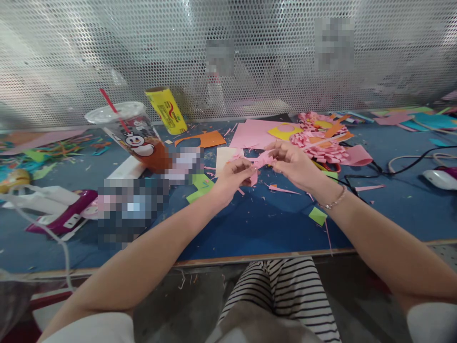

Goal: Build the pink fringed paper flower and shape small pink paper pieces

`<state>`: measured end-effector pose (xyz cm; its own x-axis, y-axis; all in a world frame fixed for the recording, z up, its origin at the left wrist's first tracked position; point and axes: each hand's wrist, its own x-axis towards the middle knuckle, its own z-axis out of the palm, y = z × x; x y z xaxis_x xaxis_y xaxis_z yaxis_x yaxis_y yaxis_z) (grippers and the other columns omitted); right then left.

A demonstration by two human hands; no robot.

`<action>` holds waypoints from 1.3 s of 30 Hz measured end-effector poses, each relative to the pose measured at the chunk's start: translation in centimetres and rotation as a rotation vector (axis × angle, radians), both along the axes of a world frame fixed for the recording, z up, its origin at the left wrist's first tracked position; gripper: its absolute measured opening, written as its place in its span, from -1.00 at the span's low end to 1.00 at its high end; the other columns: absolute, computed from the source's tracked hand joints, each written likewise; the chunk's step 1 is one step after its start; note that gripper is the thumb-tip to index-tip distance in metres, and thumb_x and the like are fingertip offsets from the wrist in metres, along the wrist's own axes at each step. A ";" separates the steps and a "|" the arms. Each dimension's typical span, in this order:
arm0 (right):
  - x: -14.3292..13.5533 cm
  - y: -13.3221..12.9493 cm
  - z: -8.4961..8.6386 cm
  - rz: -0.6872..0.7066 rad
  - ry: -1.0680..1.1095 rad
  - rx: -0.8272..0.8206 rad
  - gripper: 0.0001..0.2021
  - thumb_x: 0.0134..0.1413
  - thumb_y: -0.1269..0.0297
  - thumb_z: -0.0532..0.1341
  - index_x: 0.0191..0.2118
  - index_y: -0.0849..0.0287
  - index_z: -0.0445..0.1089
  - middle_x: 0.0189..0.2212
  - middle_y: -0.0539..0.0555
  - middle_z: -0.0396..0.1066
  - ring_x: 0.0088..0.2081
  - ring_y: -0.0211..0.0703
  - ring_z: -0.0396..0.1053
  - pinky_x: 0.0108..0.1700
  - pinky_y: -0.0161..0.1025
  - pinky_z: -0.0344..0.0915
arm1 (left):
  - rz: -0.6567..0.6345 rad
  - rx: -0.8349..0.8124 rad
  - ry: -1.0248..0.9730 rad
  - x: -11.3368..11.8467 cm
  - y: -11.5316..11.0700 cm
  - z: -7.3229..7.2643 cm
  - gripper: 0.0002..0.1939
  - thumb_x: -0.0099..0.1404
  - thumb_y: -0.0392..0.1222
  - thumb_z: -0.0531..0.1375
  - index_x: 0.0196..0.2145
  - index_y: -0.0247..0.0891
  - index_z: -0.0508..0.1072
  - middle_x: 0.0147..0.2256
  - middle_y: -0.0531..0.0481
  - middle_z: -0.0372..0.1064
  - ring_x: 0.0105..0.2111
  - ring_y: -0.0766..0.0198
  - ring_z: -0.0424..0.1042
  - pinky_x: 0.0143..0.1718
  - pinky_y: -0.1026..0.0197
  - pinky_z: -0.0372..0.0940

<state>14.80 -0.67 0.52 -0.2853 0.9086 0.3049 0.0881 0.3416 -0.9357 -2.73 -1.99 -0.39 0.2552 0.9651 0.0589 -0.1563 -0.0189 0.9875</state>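
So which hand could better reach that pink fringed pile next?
Probably the right hand: it's nearer the pile, while the left hand is farther off. Both hold pink paper, so the right would likely need freeing first.

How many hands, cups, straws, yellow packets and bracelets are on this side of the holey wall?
Hands: 2 (left hand, right hand)
Cup: 1
Straw: 1
Yellow packet: 1
Bracelet: 1
Total: 6
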 end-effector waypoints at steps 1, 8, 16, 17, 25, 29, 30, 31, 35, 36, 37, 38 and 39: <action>0.0 0.0 0.0 0.003 -0.003 0.003 -0.67 -0.14 0.48 0.12 -0.15 0.12 0.27 -0.33 0.02 0.30 -0.39 -0.33 0.23 -0.41 -0.33 0.22 | 0.006 0.001 0.003 0.0 0.0 0.0 -0.82 0.01 -0.18 0.26 -0.51 -0.29 0.32 -0.57 0.08 0.30 -0.59 0.46 0.26 -0.54 0.34 0.18; 0.0 -0.1 0.2 0.033 -0.012 -0.013 -0.63 -0.17 0.49 0.12 -0.14 0.12 0.26 -0.32 0.02 0.28 -0.38 -0.33 0.22 -0.44 -0.35 0.20 | 0.022 -0.002 -0.006 -0.1 0.1 0.0 -0.84 -0.03 -0.27 0.26 -0.51 -0.29 0.31 -0.54 0.05 0.35 -0.56 0.44 0.31 -0.53 0.35 0.17; 0.2 0.2 -0.1 0.059 0.078 -0.006 -0.62 -0.20 0.45 0.19 -0.15 0.11 0.25 -0.26 0.02 0.23 -0.31 -0.30 0.22 -0.40 -0.34 0.21 | 0.018 0.001 -0.052 -0.2 0.3 -0.1 -0.83 -0.06 -0.29 0.26 -0.50 -0.30 0.31 -0.55 0.07 0.33 -0.49 0.40 0.35 -0.53 0.38 0.18; 0.2 0.2 -0.1 0.062 0.092 -0.005 -0.62 -0.21 0.45 0.20 -0.16 0.11 0.25 -0.26 0.02 0.23 -0.31 -0.31 0.22 -0.40 -0.34 0.21 | 0.017 0.003 -0.056 -0.2 0.3 -0.1 -0.83 -0.07 -0.29 0.26 -0.50 -0.30 0.31 -0.54 0.07 0.32 -0.47 0.40 0.36 -0.52 0.38 0.19; 0.1 0.0 0.0 0.057 0.093 -0.006 -0.69 -0.12 0.42 0.19 -0.16 0.14 0.24 -0.36 -0.02 0.18 -0.41 -0.37 0.18 -0.42 -0.35 0.20 | 0.018 -0.017 -0.072 -0.2 0.5 -0.3 -0.80 -0.08 -0.30 0.28 -0.47 -0.31 0.33 -0.53 0.07 0.32 -0.52 0.45 0.31 -0.51 0.38 0.20; 0.2 0.3 -0.2 0.005 0.079 0.050 -0.70 -0.12 0.41 0.20 -0.17 0.15 0.24 -0.36 -0.02 0.16 -0.38 -0.36 0.18 -0.36 -0.34 0.23 | 0.020 -0.057 -0.098 -0.3 0.9 -0.6 -0.81 -0.07 -0.31 0.27 -0.44 -0.33 0.36 -0.52 0.05 0.31 -0.52 0.45 0.30 -0.47 0.33 0.23; 0.2 0.4 -0.3 -0.011 0.074 0.065 -0.70 -0.12 0.40 0.20 -0.17 0.14 0.24 -0.36 -0.02 0.16 -0.37 -0.35 0.18 -0.34 -0.33 0.24 | 0.029 -0.063 -0.099 -0.3 1.0 -0.6 -0.82 -0.06 -0.32 0.27 -0.44 -0.33 0.36 -0.52 0.05 0.31 -0.52 0.45 0.30 -0.45 0.32 0.24; 0.3 0.4 -0.3 -0.025 0.064 0.073 -0.70 -0.12 0.40 0.20 -0.17 0.14 0.23 -0.35 -0.01 0.16 -0.35 -0.34 0.19 -0.33 -0.33 0.25 | 0.037 -0.065 -0.095 -0.3 1.1 -0.7 -0.83 -0.05 -0.32 0.27 -0.45 -0.34 0.36 -0.53 0.06 0.30 -0.53 0.45 0.30 -0.44 0.31 0.25; 0.4 0.6 -0.5 -0.033 0.040 0.064 -0.68 -0.11 0.39 0.20 -0.15 0.14 0.22 -0.34 -0.01 0.16 -0.34 -0.32 0.21 -0.31 -0.30 0.28 | 0.040 -0.055 -0.057 -0.5 1.3 -0.7 -0.87 -0.04 -0.33 0.25 -0.46 -0.34 0.37 -0.54 0.05 0.31 -0.53 0.44 0.32 -0.41 0.28 0.28; 0.4 0.6 -0.4 -0.030 0.041 0.058 -0.69 -0.11 0.39 0.20 -0.16 0.14 0.22 -0.34 -0.01 0.16 -0.34 -0.32 0.21 -0.31 -0.30 0.28 | 0.028 -0.056 -0.052 -0.6 1.4 -0.7 -0.87 -0.03 -0.32 0.25 -0.47 -0.35 0.37 -0.54 0.04 0.32 -0.52 0.43 0.32 -0.40 0.27 0.29; 0.4 0.6 -0.4 -0.027 0.041 0.050 -0.69 -0.11 0.39 0.20 -0.16 0.14 0.22 -0.34 -0.01 0.16 -0.35 -0.32 0.21 -0.31 -0.29 0.28 | 0.016 -0.060 -0.052 -0.6 1.5 -0.8 -0.88 -0.02 -0.31 0.25 -0.47 -0.35 0.37 -0.53 0.03 0.32 -0.52 0.43 0.33 -0.38 0.26 0.30; 0.4 0.5 -0.3 -0.026 0.040 0.037 -0.70 -0.11 0.39 0.20 -0.17 0.14 0.22 -0.35 -0.01 0.16 -0.35 -0.32 0.21 -0.30 -0.28 0.29 | 0.009 -0.070 -0.054 -0.7 1.6 -0.8 -0.87 -0.01 -0.29 0.25 -0.47 -0.35 0.37 -0.53 0.03 0.33 -0.52 0.43 0.33 -0.37 0.25 0.31; 0.3 0.5 -0.2 -0.028 0.040 0.021 -0.70 -0.12 0.40 0.20 -0.18 0.15 0.22 -0.35 -0.01 0.16 -0.35 -0.32 0.21 -0.30 -0.27 0.29 | 0.011 -0.085 -0.058 -0.8 1.8 -0.8 -0.87 -0.01 -0.28 0.25 -0.46 -0.35 0.37 -0.54 0.03 0.32 -0.53 0.43 0.33 -0.36 0.24 0.32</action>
